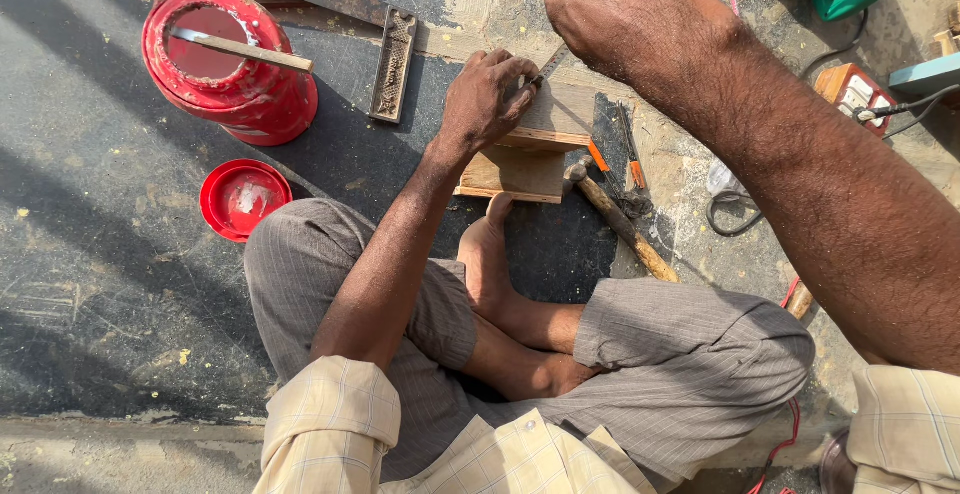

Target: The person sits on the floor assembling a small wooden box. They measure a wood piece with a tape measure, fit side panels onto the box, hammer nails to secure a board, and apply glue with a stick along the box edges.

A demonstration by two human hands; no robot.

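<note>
Person sits cross-legged on floor (110,254), bare foot against near edge of wood block (520,169). Left hand (487,99) pressed on block top, fingers curled round thin metal tool (550,62) at its tip. Right hand (625,9) closed in fist over tool's upper end, just far of block. Hammer (622,224) lies right of block, touching. Red bucket (230,64) w/ stick across rim far left; red lid (243,197) near it.
</note>
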